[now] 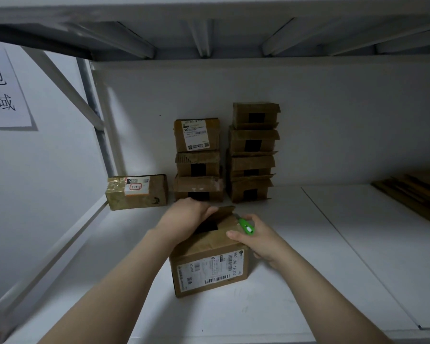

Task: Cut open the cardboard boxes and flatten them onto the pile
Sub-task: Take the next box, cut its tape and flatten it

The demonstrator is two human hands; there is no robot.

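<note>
One cardboard box stands on the white shelf, directly under both hands. Its labelled side faces the person and its long axis runs roughly left to right, with the right end turned slightly away. A dark tape strip crosses the top, and the far flap is partly raised.

The left hand holds the far left of the top, its fingers curled over the raised flap. The right hand grips a green cutter, fingers wrapped round the handle and thumb laid along the top edge of the box. The cutter's long axis runs diagonally from near right to far left, and its tip is aimed at the left fingers. Whether the blade is extended cannot be told.

Hazards, as judged:
- A slip along the seam would carry the tip into the left fingers, which lie in its line.
- The box may slide on the smooth shelf if it is steadied by the flap alone.

Just beyond the left fingers stand two stacks of boxes, with a taped box to their left. The flattened pile lies well apart, far right of the right fingers.
</note>
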